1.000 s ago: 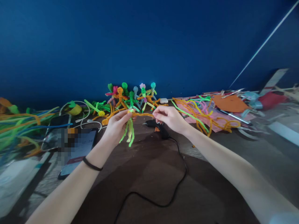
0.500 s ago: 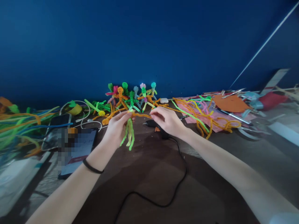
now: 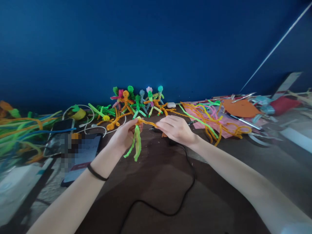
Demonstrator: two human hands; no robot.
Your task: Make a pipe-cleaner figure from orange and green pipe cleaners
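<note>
Left fingers (image 3: 130, 125) pinch green strands (image 3: 138, 143); right fingers (image 3: 165, 124), closed, grip an orange strand (image 3: 147, 122), its end hidden, a black tool (image 3: 156, 130) partly covered.

From my end I count one left hand (image 3: 124, 134) and one right hand (image 3: 176, 130), with one green bundle (image 3: 137, 144), one orange strand (image 3: 149, 123) and one dark wristband (image 3: 97, 174). At the far middle I make out at least nine small figures (image 3: 137, 104) — they overlap, so I can't swear to the total — plus one white case (image 3: 171, 105). On the left I get two phones: a nearer phone (image 3: 85, 154) and a farther phone (image 3: 57, 125). Also left, one yellow round piece (image 3: 78, 114). Near middle, one black cable (image 3: 192, 183). On the right I tally one orange sheet (image 3: 241, 109), one pink sheet (image 3: 198, 126) and one pen (image 3: 246, 123). Loose strands (image 3: 60, 131) tangle beyond my counting.
</note>
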